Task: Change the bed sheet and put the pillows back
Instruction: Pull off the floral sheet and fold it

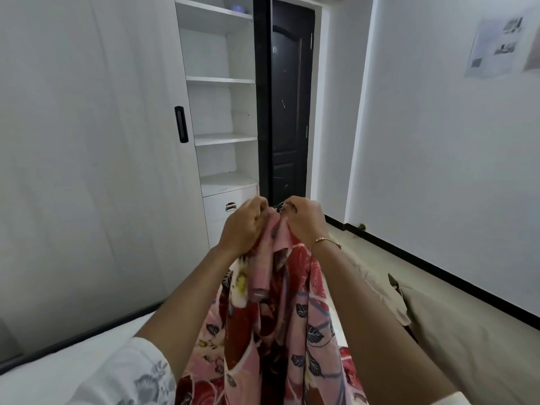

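A pink and red floral bed sheet (271,323) hangs bunched in front of me, between my forearms. My left hand (244,226) and my right hand (306,222) are both raised and pinch its top edge close together, almost touching. The sheet drapes down out of view at the bottom. A white mattress (73,355) with a dark frame edge lies at the lower left. No pillows are in view.
A white wardrobe (96,159) with a black handle stands at the left, with open shelves (222,80) and a drawer (230,206) beside it. A dark door (289,106) is straight ahead. Beige cloth (455,331) lies on the floor at the right, by the white wall.
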